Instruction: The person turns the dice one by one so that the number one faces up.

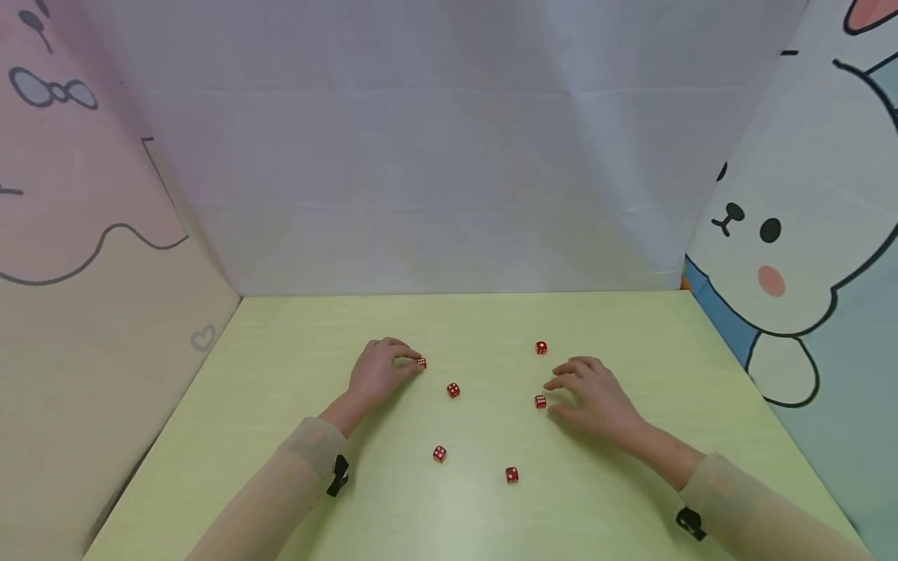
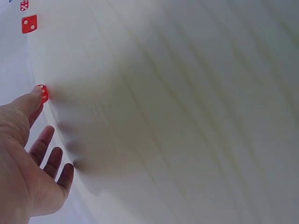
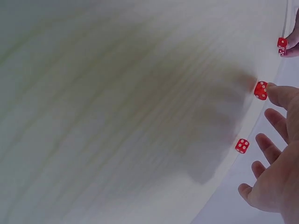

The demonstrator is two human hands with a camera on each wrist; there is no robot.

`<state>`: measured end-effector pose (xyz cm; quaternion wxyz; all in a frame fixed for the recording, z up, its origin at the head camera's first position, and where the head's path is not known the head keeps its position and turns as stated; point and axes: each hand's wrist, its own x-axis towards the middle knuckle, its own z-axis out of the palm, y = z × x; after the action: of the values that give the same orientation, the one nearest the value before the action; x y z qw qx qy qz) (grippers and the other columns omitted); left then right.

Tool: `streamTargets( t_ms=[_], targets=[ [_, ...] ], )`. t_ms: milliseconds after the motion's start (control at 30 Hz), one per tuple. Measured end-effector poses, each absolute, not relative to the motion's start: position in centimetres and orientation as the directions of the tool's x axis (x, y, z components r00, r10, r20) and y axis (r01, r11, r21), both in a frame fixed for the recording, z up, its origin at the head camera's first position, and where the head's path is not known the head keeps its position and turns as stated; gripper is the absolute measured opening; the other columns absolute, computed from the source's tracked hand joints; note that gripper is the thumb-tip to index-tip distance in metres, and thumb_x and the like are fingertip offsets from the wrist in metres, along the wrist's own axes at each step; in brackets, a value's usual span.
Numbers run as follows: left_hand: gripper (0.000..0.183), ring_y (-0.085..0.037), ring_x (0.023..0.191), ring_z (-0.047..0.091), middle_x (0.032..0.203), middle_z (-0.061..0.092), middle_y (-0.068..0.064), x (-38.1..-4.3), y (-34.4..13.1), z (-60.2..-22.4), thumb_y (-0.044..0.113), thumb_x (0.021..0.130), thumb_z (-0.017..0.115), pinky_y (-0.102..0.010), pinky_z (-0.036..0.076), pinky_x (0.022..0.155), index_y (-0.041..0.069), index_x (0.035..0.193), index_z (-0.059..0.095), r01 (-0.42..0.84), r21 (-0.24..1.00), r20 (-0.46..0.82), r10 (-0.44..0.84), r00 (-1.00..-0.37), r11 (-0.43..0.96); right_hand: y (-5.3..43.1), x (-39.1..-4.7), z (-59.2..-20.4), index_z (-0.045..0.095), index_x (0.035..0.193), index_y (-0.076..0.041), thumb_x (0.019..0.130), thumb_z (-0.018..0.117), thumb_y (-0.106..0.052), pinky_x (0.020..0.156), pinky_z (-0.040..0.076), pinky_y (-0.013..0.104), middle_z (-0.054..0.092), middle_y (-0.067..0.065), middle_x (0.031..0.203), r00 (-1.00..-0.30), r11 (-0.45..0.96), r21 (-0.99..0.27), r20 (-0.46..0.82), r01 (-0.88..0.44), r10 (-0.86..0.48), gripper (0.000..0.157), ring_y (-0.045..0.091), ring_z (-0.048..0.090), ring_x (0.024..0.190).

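Several small red dice with white dots lie scattered on the table. My left hand pinches one die between thumb and forefinger, its other fingers spread in the left wrist view. Just right of it, a second die lies loose. My right hand has its fingers parted, with the thumb and forefinger tips right beside a die; in the right wrist view the thumb tip overlaps this die. Beyond the right hand sits another die.
Two more dice, one at front left and one at front right, lie nearer to me. The pale yellow-green table is bounded by a white back cloth and cartoon-printed side panels.
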<state>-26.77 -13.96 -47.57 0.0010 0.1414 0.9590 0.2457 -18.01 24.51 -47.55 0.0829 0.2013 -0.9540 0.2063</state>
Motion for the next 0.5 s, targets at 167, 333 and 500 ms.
streamTargets(
  t_ms=[167, 333, 500],
  targets=[
    [0.024, -0.032, 0.119, 0.054, 0.125, 0.067, -0.005, -26.8, -14.0, -47.7, 0.036, 0.093, 0.077, -0.046, 0.045, 0.102, 0.021, 0.111, 0.08, 0.274, 0.471, 0.069, 0.275, -0.959, 0.839, 23.9, -18.0, -47.6, 0.079, 0.105, -0.019, 0.082, 0.086, -0.023, 0.104, 0.041, 0.06, 0.067, 0.007, 0.122, -0.887, 0.84, -0.305, 0.268, -0.448, -0.376, 0.025, 0.038, 0.05, 0.125],
    [0.023, -0.033, 0.119, 0.054, 0.124, 0.067, -0.005, -26.7, -14.0, -47.6, 0.036, 0.094, 0.076, -0.047, 0.045, 0.102, 0.02, 0.111, 0.081, 0.275, 0.467, 0.07, 0.274, -0.959, 0.841, 23.4, -18.1, -47.6, 0.08, 0.101, -0.02, 0.082, 0.085, -0.022, 0.104, 0.04, 0.061, 0.068, 0.008, 0.121, -0.89, 0.845, -0.301, 0.265, -0.441, -0.37, 0.02, 0.039, 0.05, 0.126],
    [0.022, -0.034, 0.121, 0.054, 0.125, 0.067, -0.006, -26.7, -13.9, -47.6, 0.035, 0.093, 0.077, -0.048, 0.045, 0.102, 0.021, 0.11, 0.081, 0.27, 0.461, 0.066, 0.271, -0.96, 0.846, 23.2, -18.2, -47.7, 0.079, 0.098, -0.021, 0.081, 0.085, -0.023, 0.105, 0.04, 0.061, 0.068, 0.008, 0.121, -0.891, 0.849, -0.291, 0.261, -0.44, -0.372, 0.018, 0.04, 0.05, 0.126]
  ],
)
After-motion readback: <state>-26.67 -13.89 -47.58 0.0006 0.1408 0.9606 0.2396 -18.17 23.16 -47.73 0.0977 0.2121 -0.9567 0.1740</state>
